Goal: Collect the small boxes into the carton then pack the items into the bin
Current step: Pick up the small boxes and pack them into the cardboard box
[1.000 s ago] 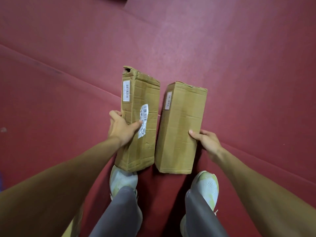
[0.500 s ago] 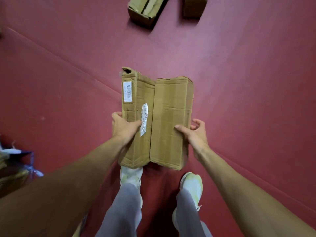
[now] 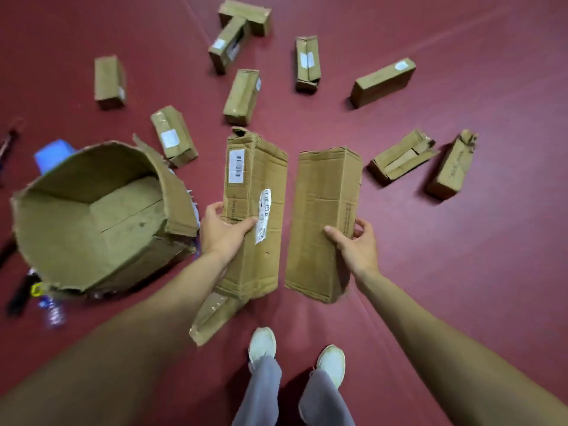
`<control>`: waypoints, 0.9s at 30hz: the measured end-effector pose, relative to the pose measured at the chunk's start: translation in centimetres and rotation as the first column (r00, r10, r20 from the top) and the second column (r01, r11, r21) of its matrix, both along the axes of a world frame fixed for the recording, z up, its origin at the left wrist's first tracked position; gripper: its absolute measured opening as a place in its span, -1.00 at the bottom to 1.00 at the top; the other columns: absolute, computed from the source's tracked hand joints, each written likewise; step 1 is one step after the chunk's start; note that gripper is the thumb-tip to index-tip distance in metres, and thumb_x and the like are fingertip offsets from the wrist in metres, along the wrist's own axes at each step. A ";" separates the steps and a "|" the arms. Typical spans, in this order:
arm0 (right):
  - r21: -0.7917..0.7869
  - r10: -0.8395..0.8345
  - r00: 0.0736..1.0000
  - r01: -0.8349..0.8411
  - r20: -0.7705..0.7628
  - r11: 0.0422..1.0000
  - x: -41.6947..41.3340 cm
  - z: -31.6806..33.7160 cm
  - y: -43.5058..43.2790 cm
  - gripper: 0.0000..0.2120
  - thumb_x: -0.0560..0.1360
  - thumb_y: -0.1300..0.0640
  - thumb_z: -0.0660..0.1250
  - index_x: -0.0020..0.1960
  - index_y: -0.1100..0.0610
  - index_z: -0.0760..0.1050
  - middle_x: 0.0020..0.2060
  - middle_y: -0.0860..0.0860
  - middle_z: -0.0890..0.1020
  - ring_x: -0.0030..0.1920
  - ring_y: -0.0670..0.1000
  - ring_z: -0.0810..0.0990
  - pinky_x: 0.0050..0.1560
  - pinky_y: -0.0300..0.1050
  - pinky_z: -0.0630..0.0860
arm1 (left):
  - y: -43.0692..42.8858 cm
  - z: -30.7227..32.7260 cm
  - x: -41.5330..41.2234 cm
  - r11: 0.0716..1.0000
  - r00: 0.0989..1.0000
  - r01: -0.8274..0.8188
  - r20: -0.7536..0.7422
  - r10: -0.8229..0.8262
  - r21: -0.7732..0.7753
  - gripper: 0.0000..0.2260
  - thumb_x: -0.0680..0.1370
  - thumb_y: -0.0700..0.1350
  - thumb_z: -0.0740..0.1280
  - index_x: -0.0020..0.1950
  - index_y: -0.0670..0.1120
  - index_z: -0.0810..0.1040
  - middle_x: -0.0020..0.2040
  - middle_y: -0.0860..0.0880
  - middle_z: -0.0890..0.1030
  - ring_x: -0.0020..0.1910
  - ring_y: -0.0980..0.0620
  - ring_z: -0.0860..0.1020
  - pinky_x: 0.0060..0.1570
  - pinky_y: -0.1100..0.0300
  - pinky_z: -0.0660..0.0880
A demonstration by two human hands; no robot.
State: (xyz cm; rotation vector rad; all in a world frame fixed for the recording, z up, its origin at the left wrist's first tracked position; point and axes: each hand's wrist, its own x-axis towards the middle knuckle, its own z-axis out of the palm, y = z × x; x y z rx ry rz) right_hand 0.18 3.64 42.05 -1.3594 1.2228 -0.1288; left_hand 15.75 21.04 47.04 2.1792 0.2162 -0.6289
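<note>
- Since half a second ago, both boxes have parted; a gap now shows between them.
- Left hand (image 3: 222, 232) grips the labelled box (image 3: 255, 210); right hand (image 3: 356, 244) grips the plain box (image 3: 322, 216).
- Open carton (image 3: 92, 216) lies tipped at left, empty.
- Risk: the crushed cardboard could buckle and a box slip loose.

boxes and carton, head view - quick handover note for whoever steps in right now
Left hand: gripping the labelled box, held in the air.
Right hand: gripping the plain box, held apart from the other.
Open carton: lower left on the red floor, tipped toward the camera, no boxes seen inside.
Done: two boxes picked up.
Left: drop these two into the carton, then gather the scattered boxes, about ten on the floor ahead plus one near the feet. No bin clearly identifiable in view.
</note>
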 end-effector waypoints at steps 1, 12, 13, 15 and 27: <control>-0.008 0.046 0.999 -0.046 -0.011 0.999 1.1 2.0 1.1 -0.19 0.15 -0.21 0.53 0.29 0.01 0.31 0.16 -0.02 0.56 0.12 0.01 0.59 0.21 0.09 0.51 | 2.3 2.2 0.7 0.999 0.999 -0.052 -0.006 0.052 -0.006 -0.27 0.17 0.12 0.55 0.28 0.06 0.38 0.20 0.03 0.56 0.15 -0.01 0.55 0.23 -0.01 0.46; -0.040 0.464 0.885 -0.465 -0.032 0.884 13.8 13.8 19.5 -0.26 0.17 -0.18 0.38 0.32 0.03 0.37 0.15 -0.02 0.59 0.11 0.03 0.58 0.21 0.10 0.52 | 28.2 14.1 5.6 0.857 0.861 -0.509 -0.027 0.508 -0.080 -0.29 0.33 0.08 0.53 0.39 -0.11 0.37 0.23 -0.10 0.56 0.13 -0.08 0.54 0.18 0.07 0.45; -0.036 0.486 0.873 -0.487 -0.036 0.872 15.0 14.3 22.0 -0.27 0.20 -0.16 0.39 0.32 0.03 0.37 0.16 -0.02 0.58 0.12 0.03 0.58 0.21 0.10 0.52 | 30.9 14.3 6.2 0.843 0.848 -0.530 -0.038 0.529 -0.089 -0.31 0.34 0.09 0.52 0.38 -0.13 0.38 0.21 -0.09 0.56 0.11 -0.06 0.53 0.14 0.10 0.44; -0.039 0.513 0.857 -0.516 -0.052 0.856 17.3 15.1 27.2 -0.32 0.29 -0.11 0.47 0.33 0.07 0.36 0.17 -0.01 0.56 0.13 0.05 0.57 0.22 0.10 0.51 | 36.4 14.7 7.7 0.822 0.830 -0.558 -0.066 0.554 -0.114 -0.35 0.36 0.11 0.50 0.35 -0.12 0.40 0.17 -0.03 0.56 0.07 -0.05 0.54 0.08 0.08 0.45; -0.128 0.557 0.811 -0.580 -0.178 0.804 31.2 17.5 43.0 -0.25 0.33 -0.19 0.48 0.36 0.15 0.33 0.26 0.10 0.53 0.19 0.13 0.54 0.24 0.07 0.48 | 54.9 14.8 18.0 0.742 0.766 -0.640 -0.253 0.591 -0.202 -0.36 0.23 0.04 0.48 0.27 -0.11 0.45 0.00 -0.05 0.64 -0.18 0.00 0.60 -0.24 0.21 0.48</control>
